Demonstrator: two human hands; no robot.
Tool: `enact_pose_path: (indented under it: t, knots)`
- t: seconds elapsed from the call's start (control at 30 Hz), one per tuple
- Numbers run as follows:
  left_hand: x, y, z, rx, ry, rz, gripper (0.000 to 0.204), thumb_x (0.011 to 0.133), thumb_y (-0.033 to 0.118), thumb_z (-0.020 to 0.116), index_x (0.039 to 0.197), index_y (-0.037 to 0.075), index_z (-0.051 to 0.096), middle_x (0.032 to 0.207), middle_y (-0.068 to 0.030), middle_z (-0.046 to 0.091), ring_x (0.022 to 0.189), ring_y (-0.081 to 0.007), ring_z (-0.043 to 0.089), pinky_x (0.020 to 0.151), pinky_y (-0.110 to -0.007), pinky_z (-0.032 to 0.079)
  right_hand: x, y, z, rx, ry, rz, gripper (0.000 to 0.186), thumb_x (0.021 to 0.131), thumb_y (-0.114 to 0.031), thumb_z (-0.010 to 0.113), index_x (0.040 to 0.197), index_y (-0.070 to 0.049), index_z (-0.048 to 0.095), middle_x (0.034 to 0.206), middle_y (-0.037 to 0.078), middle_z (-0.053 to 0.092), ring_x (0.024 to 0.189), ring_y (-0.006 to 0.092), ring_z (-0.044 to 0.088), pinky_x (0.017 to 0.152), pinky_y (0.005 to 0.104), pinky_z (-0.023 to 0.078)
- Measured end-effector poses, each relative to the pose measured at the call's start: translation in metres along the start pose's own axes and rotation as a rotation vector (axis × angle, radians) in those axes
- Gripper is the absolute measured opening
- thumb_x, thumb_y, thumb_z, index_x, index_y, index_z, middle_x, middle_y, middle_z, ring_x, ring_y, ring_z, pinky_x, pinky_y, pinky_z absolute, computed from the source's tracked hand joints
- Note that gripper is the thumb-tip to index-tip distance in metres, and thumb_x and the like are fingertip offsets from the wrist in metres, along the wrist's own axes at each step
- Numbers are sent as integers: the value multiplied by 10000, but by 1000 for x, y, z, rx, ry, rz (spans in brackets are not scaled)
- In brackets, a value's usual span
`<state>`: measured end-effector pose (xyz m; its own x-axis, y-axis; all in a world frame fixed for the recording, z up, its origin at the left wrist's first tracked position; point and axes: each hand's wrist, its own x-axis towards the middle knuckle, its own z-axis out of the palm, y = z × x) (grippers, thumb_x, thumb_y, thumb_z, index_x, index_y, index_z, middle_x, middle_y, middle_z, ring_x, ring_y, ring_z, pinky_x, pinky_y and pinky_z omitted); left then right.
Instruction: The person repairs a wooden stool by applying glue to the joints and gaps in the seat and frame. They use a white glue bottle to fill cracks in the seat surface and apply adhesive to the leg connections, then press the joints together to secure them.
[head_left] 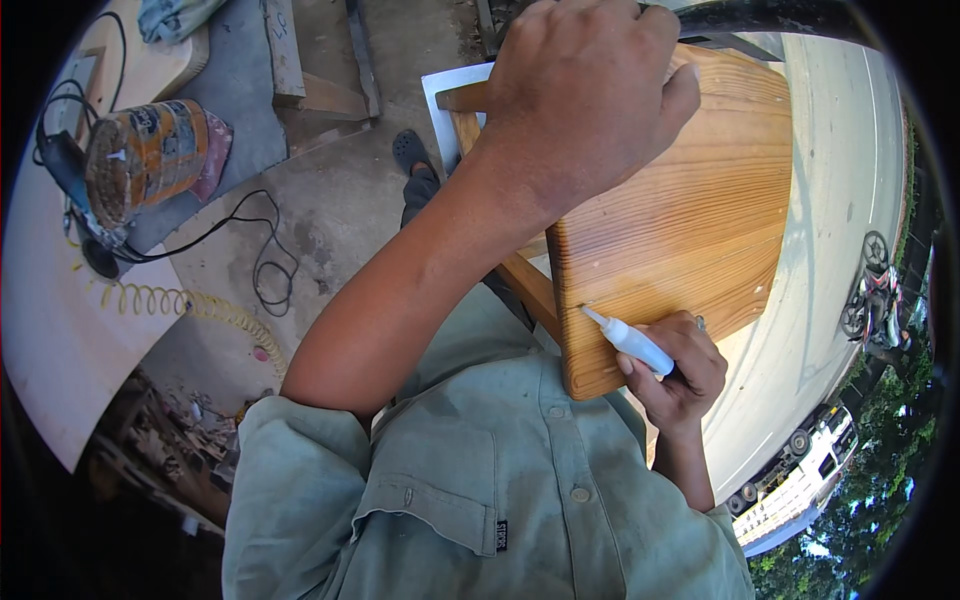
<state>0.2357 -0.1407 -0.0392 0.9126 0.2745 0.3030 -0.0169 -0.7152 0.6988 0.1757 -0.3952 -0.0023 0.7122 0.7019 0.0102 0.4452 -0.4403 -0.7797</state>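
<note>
My right hand [683, 375] holds a small white squeeze bottle [640, 346] with a narrow tapered nozzle, gripped between thumb and fingers. The nozzle tip is at the surface of a varnished wooden panel [690, 230], near its rounded lower left corner. The panel has strong brown grain and a wooden frame bar [528, 285] beside its left edge. My left hand [590, 100] is over the panel's upper left part, its back turned up and its fingers curled under. What those fingers hold, if anything, is hidden.
A rusty, paint-stained can [150, 160] and a corded power tool [70, 180] lie on a work surface at left. A coiled yellow hose [190, 305] and a black cable [265, 250] run nearby. A motorcycle [875, 295] and a truck [800, 470] are on the road at right.
</note>
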Motion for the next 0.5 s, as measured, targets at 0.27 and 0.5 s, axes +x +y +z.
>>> enact_pose_path:
  t: [0.27,0.5]
  knots:
    - [1,1,0,9,4,0,238,931,239,583,871,9,585,816,-144,599,852,-300,611,829,-446,482,-2,1,0,22,28,9,280,674,-10,827,924,25,706,775,119,683,647,217,630,586,306,469]
    - [1,2,0,38,-12,-16,238,924,240,592,872,8,580,813,-150,599,853,-309,615,820,-454,488,-3,1,-3,17,27,24,274,680,-9,827,925,26,707,775,118,682,645,220,632,588,305,474]
